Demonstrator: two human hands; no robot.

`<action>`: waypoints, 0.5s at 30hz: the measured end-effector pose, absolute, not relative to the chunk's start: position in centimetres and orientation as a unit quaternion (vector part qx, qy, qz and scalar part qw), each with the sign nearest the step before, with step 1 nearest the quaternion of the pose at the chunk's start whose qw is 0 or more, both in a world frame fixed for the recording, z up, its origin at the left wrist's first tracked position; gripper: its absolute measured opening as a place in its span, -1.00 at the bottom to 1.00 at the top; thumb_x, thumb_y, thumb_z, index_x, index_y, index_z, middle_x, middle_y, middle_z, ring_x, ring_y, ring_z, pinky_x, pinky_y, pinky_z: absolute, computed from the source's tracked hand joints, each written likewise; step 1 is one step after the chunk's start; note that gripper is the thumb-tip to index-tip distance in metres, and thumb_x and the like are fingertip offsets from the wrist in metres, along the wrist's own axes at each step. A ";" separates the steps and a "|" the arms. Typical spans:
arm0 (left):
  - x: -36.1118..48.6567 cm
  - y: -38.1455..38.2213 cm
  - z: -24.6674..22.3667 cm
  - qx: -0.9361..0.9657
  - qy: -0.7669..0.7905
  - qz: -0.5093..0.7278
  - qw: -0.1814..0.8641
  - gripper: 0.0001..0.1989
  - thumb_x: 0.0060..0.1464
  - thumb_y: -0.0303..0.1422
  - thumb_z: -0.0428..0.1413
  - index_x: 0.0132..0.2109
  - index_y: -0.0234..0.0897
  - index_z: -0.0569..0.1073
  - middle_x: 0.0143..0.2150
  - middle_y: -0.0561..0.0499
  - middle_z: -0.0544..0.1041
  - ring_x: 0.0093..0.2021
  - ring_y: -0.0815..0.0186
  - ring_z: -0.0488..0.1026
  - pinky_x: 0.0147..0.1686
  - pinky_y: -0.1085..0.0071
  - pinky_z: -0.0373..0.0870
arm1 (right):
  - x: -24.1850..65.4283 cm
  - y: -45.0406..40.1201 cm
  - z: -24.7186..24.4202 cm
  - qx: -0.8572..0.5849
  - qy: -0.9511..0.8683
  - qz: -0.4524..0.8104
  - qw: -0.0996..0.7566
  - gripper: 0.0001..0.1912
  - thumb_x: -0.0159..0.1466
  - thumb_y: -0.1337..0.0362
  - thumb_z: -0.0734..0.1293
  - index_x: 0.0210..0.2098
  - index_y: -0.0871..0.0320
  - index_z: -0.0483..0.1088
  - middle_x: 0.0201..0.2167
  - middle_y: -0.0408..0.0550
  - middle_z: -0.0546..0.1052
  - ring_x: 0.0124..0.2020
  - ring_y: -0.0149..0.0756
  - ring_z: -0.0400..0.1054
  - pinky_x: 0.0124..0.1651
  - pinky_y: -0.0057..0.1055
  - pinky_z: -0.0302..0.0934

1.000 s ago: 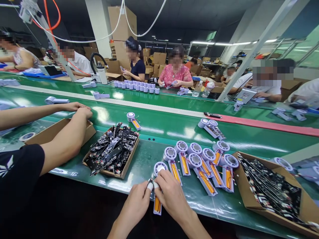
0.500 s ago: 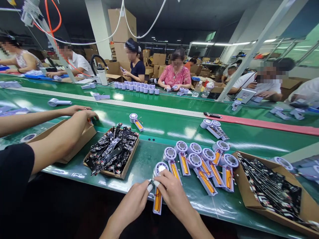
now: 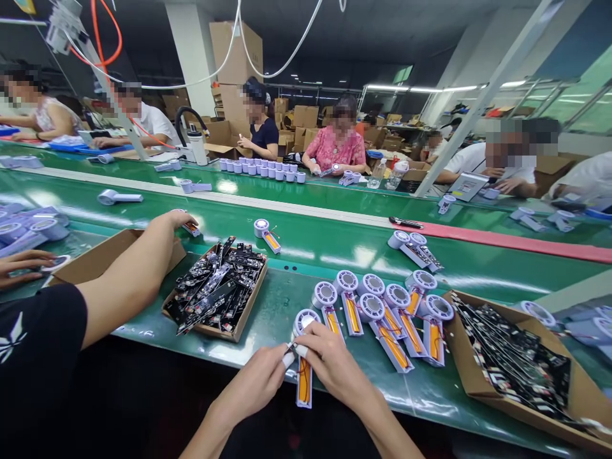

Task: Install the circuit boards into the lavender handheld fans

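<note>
The person's left hand [image 3: 251, 382] and right hand [image 3: 337, 373] meet low in the view, over a pale lilac handheld fan [image 3: 304, 382] lying on the green belt of the bench [image 3: 430, 395]; its round head points away from the person, and an orange battery [image 3: 304, 382] sits in its open handle. The fingers [image 3: 310, 344] of both hands are closed at the neck of the fan, gripping it between them; two fingertips wear white cots [image 3: 288, 360], and a thin dark-tipped item [image 3: 289, 348] shows at the left fingertips, too small to tell exactly.

Just to the right lies a cluster of similar fans [image 3: 382, 312], with orange batteries showing; a cardboard tray of black circuit boards [image 3: 215, 287] sits up and to the left, and a larger box of boards [image 3: 511, 360] sits at the right.

At the left, a co-worker in a black T-shirt [image 3: 38, 331] reaches one hand [image 3: 174, 218] towards a small fan part [image 3: 191, 229] on the belt; that co-worker's other hand [image 3: 21, 264] rests beside a heap of lilac fan housings [image 3: 33, 229].
</note>
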State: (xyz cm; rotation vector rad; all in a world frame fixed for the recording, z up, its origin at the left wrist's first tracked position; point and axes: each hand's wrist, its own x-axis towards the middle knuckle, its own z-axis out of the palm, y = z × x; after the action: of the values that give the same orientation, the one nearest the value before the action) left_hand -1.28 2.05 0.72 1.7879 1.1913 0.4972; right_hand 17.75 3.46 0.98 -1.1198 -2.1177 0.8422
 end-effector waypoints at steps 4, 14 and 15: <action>-1.2 1.2 -0.7 0.692 0.519 0.208 0.456 -0.70 0.28 -0.34 -0.20 -0.38 -0.20 0.31 -0.54 0.13 0.35 -0.45 0.29 0.31 -0.38 0.43 0.12 | 18.3 2.2 1.4 -0.439 -0.781 0.316 0.312 -0.66 0.31 0.44 0.24 0.02 0.00 0.38 -0.14 -0.06 0.45 -0.13 -0.22 0.37 -0.07 -0.29 0.31; -0.8 -0.3 -1.5 0.589 0.568 0.304 0.488 -0.71 0.25 -0.24 -0.12 0.04 -0.18 0.33 -0.37 0.03 0.52 -0.38 0.23 0.42 -0.33 0.39 0.28 | 18.1 -0.3 -0.4 -0.472 -0.804 0.182 0.312 -0.71 0.29 0.47 0.21 -0.13 0.03 0.45 -0.06 0.07 0.36 -0.09 -0.12 0.33 -0.08 -0.15 0.32; -0.6 -0.3 -1.4 0.572 0.569 0.323 0.494 -0.67 0.24 -0.22 -0.09 0.09 -0.18 0.29 -0.33 0.01 0.53 -0.43 0.26 0.40 -0.39 0.41 0.28 | 18.2 0.0 -0.4 -0.480 -0.780 0.198 0.349 -0.74 0.30 0.45 0.21 -0.15 0.04 0.46 -0.08 0.06 0.37 -0.13 -0.15 0.34 -0.10 -0.19 0.32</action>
State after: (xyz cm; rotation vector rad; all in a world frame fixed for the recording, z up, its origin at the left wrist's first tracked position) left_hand -0.64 -0.31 -1.45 1.3874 1.3791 0.7831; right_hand 18.15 -0.05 -0.45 -1.2438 -2.0225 0.5120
